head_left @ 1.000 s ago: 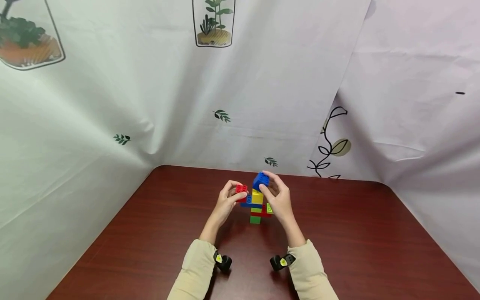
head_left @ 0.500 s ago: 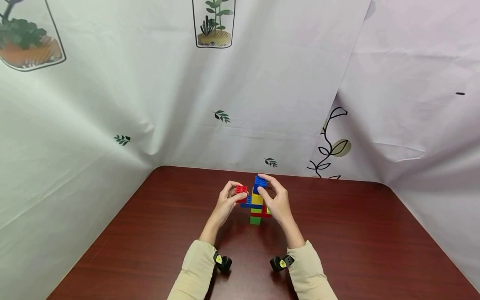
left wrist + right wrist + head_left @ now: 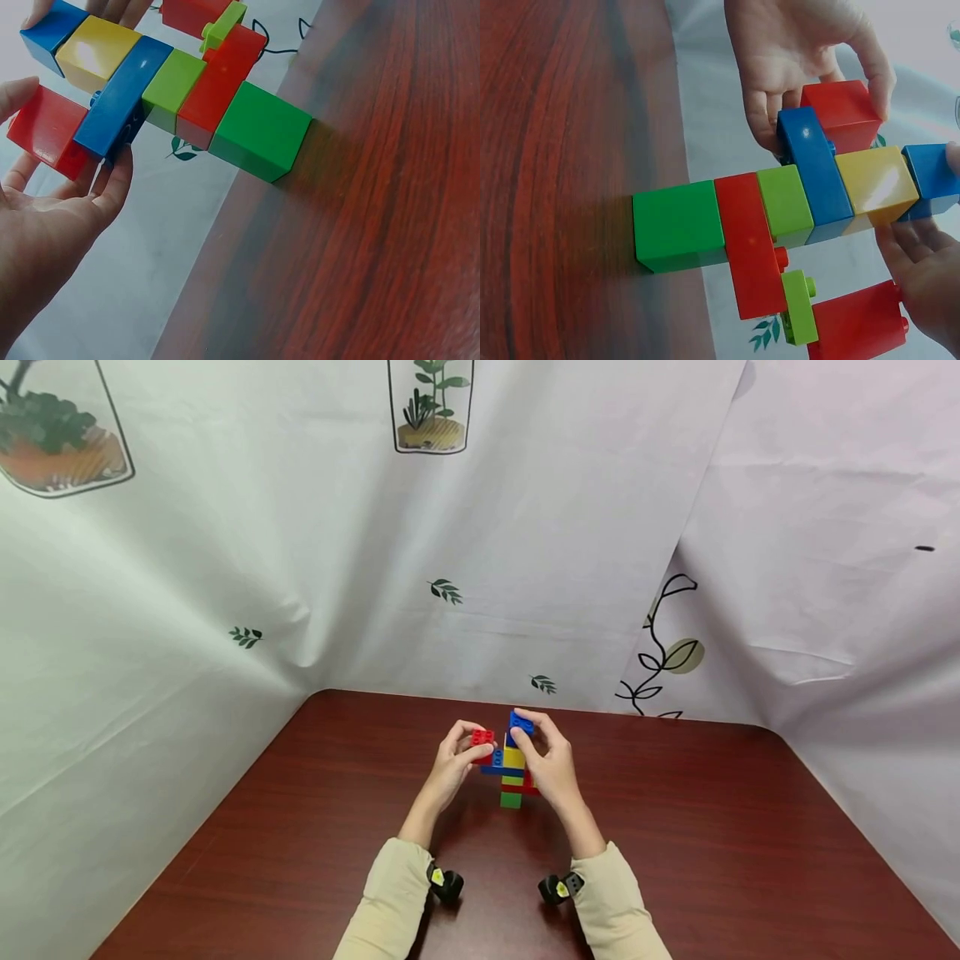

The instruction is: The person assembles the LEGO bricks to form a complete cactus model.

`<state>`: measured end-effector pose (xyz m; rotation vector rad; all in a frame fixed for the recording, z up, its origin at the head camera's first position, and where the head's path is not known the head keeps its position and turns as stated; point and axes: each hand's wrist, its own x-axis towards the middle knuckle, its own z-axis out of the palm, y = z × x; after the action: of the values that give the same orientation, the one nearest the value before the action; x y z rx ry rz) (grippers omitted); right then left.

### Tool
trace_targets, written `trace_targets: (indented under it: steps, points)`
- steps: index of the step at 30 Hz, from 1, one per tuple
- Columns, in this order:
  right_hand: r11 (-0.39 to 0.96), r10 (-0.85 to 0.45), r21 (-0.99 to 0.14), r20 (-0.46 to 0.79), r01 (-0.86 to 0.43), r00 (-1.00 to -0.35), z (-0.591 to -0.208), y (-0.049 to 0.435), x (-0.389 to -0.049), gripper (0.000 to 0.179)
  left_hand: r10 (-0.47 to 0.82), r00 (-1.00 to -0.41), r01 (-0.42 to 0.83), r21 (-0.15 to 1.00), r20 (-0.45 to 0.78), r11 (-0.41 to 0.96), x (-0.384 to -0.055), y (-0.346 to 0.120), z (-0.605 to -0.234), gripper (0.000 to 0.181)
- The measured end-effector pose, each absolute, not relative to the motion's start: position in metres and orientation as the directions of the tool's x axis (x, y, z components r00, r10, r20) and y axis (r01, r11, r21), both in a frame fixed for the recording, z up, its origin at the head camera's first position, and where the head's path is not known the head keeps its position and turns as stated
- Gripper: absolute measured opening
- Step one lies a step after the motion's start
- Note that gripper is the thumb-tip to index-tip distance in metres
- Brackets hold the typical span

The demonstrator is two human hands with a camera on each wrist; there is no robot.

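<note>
A tower of toy building bricks stands upright on the table, with a green brick (image 3: 511, 800) at its foot. Above it come a long red brick (image 3: 750, 244), a lime brick (image 3: 785, 204), a long blue brick (image 3: 815, 169) and a yellow brick (image 3: 876, 182). My left hand (image 3: 444, 774) holds a red brick (image 3: 49, 129) at the left end of the long blue one, fingers reaching underneath. At the top, my right hand (image 3: 553, 767) pinches a blue brick (image 3: 521, 724) on the yellow brick; whether it is fully seated I cannot tell.
On the tower's right arm sit a thin lime brick (image 3: 800, 306) and another red brick (image 3: 859, 319), mostly behind the right hand in the head view. The brown table (image 3: 300, 860) ends against a pale printed cloth (image 3: 525, 568).
The blue brick in my right hand has gone from tilted to level and come down slightly onto the yellow brick. My right hand shifted a little left; the left hand stays put.
</note>
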<state>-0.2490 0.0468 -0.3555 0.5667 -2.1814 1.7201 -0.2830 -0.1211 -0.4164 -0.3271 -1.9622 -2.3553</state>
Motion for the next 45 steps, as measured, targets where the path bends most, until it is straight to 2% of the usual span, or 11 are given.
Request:
trace_targets:
  steps: [4, 10, 13, 23, 30, 45]
  points:
    - [0.241, -0.172, -0.815, 0.499, -0.527, -0.850, -0.356, 0.049, -0.250, 0.035, 0.086, -0.976, 0.180, 0.965, 0.200, -0.192, -0.282, -0.123, -0.417, 0.027]
    - [0.307, -0.238, -0.714, 0.583, -0.630, -0.777, -0.359, 0.053, -0.253, 0.035, 0.094, -0.974, 0.187, 0.964, 0.207, -0.188, -0.282, -0.122, -0.417, 0.028]
    - [0.317, -0.250, -0.696, 0.593, -0.644, -0.765, -0.360, 0.054, -0.254, 0.035, 0.096, -0.973, 0.191, 0.964, 0.211, -0.187, -0.282, -0.121, -0.416, 0.029]
    - [0.325, -0.217, -0.717, 0.578, -0.617, -0.786, -0.388, 0.060, -0.282, 0.037, 0.109, -0.972, 0.185, 0.966, 0.207, -0.182, -0.285, -0.120, -0.416, 0.032]
    - [0.363, -0.252, -0.678, 0.589, -0.639, -0.768, -0.387, 0.064, -0.283, 0.037, 0.100, -0.974, 0.187, 0.969, 0.205, -0.163, -0.284, -0.121, -0.416, 0.031]
    - [0.392, -0.261, -0.682, 0.561, -0.617, -0.786, -0.390, 0.066, -0.282, 0.041, 0.099, -0.974, 0.183, 0.966, 0.203, -0.180, -0.283, -0.121, -0.418, 0.028]
